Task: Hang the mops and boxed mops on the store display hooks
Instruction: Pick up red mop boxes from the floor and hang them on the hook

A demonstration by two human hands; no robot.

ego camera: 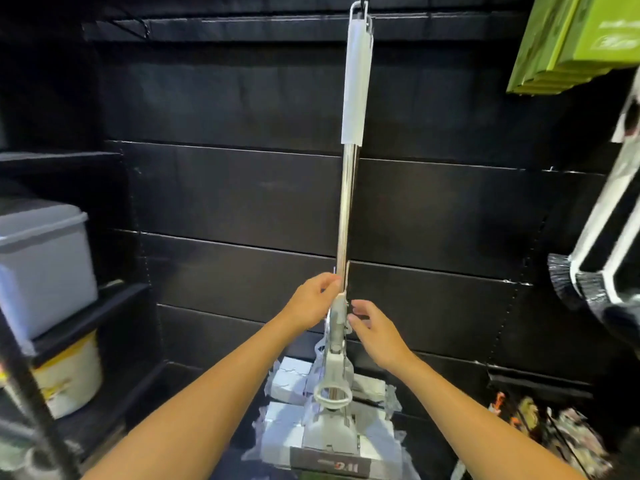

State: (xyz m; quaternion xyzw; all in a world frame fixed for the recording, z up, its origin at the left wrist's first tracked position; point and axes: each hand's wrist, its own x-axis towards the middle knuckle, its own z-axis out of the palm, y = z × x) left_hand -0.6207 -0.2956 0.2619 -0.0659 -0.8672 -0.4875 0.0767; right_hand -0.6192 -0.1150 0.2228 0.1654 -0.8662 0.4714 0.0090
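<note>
A mop (347,209) with a shiny metal pole and a white grip sleeve hangs upright from a display hook (362,3) at the top centre. Its grey squeeze mechanism and head, wrapped in clear plastic, hang low in front of me. My left hand (313,301) touches the pole's left side where the metal meets the grey plastic, fingers curled around it. My right hand (372,332) hovers just right of the pole with fingers spread, holding nothing.
Black slat panels form the back wall. Green boxes (575,39) hang at top right. A broom with black bristles (588,271) hangs at the right. Left shelves hold a grey lidded bin (41,265) and a white bucket (69,372). Packaged goods (554,434) lie at bottom right.
</note>
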